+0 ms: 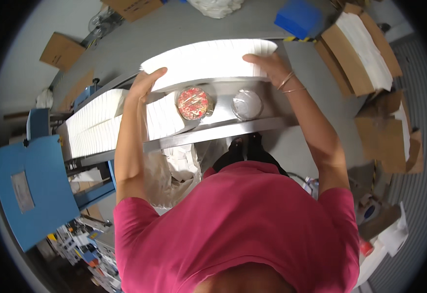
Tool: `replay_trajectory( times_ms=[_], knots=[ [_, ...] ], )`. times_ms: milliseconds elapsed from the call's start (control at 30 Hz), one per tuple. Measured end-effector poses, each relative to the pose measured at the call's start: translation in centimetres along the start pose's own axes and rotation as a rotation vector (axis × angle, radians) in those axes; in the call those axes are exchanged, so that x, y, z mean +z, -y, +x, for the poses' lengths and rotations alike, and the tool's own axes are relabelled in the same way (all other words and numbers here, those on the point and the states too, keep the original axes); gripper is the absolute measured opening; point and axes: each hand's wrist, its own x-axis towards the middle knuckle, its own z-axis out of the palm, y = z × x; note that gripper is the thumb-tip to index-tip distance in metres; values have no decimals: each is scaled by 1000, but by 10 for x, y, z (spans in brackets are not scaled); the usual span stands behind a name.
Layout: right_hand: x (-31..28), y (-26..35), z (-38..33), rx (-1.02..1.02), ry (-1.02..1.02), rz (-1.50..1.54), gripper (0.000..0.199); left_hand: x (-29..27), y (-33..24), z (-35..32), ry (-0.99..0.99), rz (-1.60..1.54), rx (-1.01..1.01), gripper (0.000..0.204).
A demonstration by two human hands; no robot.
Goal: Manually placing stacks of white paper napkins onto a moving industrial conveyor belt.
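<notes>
Above the metal conveyor trough (252, 128), a long curved stack of white folded paper sheets (208, 61) hangs pressed between left hand (147, 80) and right hand (267, 66), each clamping an end; slackened pressure could let the unsupported middle sag and spill onto the red-topped round container (192, 103) below.

Single head-worn fisheye view, straight down, close over the metal chute (233, 128).

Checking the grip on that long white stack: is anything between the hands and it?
Nothing visible. The left hand and right hand press straight on the two ends of the white paper stack, held above the metal tray.
</notes>
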Motion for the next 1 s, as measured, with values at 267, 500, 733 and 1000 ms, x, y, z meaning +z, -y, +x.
replay_trajectory(
  times_ms=[267,500,733,1000],
  knots=[
    [-36,28,-71,-335,-225,-93,27,24,-34,-12,21,-148,287,61],
    [-118,43,-252,-561,-783,-76,73,156,-163,-44,541,-114,587,58],
    [-178,-11,-515,-481,-1264,-146,54,389,-213,-222,1044,-112,861,60],
    [-143,-47,-828,-180,-1874,42,56,600,-182,-534,1633,-40,898,58]
  ],
)
